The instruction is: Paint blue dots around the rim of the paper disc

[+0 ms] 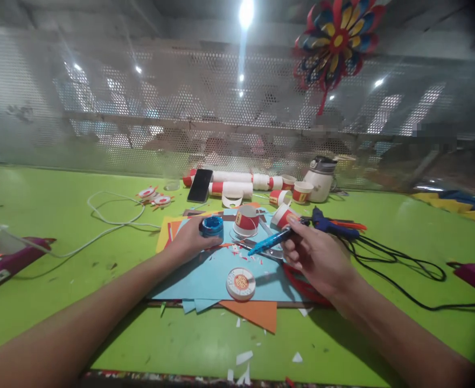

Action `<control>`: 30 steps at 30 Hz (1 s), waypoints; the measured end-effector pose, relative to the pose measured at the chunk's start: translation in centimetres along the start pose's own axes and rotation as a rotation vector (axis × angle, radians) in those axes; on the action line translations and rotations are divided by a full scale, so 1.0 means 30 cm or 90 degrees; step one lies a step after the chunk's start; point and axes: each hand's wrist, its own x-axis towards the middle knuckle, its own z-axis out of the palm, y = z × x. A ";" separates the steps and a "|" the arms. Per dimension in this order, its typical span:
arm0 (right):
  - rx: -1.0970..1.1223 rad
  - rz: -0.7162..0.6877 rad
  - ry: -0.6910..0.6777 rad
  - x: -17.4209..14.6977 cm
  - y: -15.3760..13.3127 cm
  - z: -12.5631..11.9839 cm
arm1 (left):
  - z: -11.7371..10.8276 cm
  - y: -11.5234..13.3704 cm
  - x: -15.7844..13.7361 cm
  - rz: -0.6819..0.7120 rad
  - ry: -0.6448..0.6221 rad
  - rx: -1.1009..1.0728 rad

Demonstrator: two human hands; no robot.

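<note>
My left hand [191, 237] is closed around a small open jar of blue paint [213, 229], whose rim is smeared with blue. Between the thumb and fingers of my right hand [312, 250] is a slim paintbrush [270, 242], blue along its lower part and pointing down to the left. Its tip hangs over light blue paper [205, 275]. Just behind the tip stands an upturned red and white paper cup [246, 221], with scissors [267, 249] lying partly hidden near it. A round white disc with an orange pattern [241, 284] rests on the paper in front.
A blue glue gun [334, 225] and its black cable lie right. Behind are a phone [200, 186], joined paper cups [231, 189], loose cups [302, 191] and a bottle [319, 179]. Power strips [11, 264] flank the green table [112, 334]. Paper scraps lie in front.
</note>
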 end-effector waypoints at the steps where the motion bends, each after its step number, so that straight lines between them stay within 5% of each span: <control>1: -0.003 0.007 -0.005 -0.005 0.001 0.002 | 0.001 0.000 -0.002 -0.005 0.000 0.005; 10: -0.033 0.011 -0.033 -0.027 -0.006 0.006 | -0.045 0.032 -0.019 -0.038 0.050 0.056; 15: -0.042 -0.001 -0.016 -0.022 -0.018 -0.001 | -0.145 0.142 -0.089 0.025 0.235 0.064; 17: -0.041 -0.007 -0.005 -0.020 -0.032 -0.004 | -0.149 0.185 -0.132 0.103 0.164 0.013; 21: -0.034 -0.033 0.009 -0.021 -0.060 -0.014 | -0.092 0.207 -0.209 0.180 -0.114 0.005; 30: -0.107 -0.055 0.029 -0.047 -0.028 0.005 | -0.047 0.152 -0.254 0.071 -0.316 0.055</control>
